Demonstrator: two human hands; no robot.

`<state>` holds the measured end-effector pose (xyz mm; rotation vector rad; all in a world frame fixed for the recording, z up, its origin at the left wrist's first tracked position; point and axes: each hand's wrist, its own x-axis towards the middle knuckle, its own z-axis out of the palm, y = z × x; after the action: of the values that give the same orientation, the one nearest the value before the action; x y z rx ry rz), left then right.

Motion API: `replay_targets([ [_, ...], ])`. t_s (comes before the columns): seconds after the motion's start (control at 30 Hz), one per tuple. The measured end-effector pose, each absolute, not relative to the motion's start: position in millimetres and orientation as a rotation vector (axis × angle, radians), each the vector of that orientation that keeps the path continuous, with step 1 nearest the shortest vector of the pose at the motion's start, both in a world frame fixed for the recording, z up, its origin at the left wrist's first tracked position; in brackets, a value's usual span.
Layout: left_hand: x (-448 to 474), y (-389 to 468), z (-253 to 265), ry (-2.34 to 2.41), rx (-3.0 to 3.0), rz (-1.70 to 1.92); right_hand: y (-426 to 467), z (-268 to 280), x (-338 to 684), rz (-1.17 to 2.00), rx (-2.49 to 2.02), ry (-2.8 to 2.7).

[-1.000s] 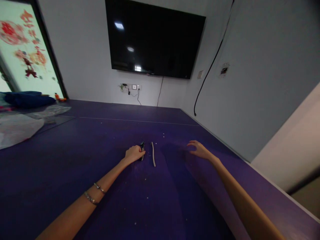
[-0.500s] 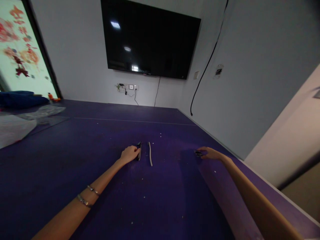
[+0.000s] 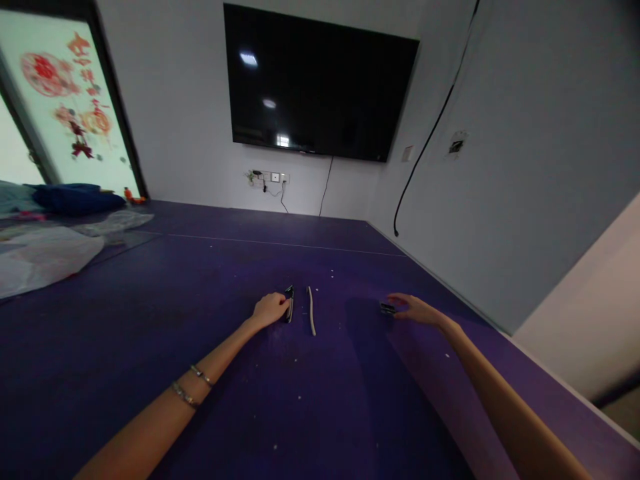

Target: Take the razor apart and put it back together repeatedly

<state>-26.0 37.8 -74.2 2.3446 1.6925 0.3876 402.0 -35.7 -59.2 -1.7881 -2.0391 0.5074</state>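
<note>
My left hand [image 3: 270, 309] is closed around the near side of a narrow dark tool with a silvery edge [image 3: 289, 305], upright to the view on the purple surface. Its exact kind cannot be made out. Just right of it lies a thin, slightly bent whitish strip [image 3: 312, 312], touched by neither hand. Farther right, my right hand [image 3: 413, 309] has its thumb and fingers at a small dark piece with pale stripes [image 3: 387, 309], gripped by its right end. The fingers hide part of that piece.
The purple surface [image 3: 225, 420] carries scattered white specks. Clear plastic bags [image 3: 55, 257] and a dark blue cloth bundle [image 3: 77, 199] lie at the left. A black cable [image 3: 423, 150] hangs by the right wall. A television [image 3: 320, 83] hangs above sockets on the back wall.
The view has swung slightly left, so the room appears shifted right. My right hand has moved left with the small dark piece, closer to the strip. The left hand keeps its hold.
</note>
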Motion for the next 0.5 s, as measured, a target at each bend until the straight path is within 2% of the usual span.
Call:
replay_targets([
  [0.5, -26, 36, -79, 1.686, 2.367, 0.423, 12, -58, 269, 0.625, -1.472, -2.261],
])
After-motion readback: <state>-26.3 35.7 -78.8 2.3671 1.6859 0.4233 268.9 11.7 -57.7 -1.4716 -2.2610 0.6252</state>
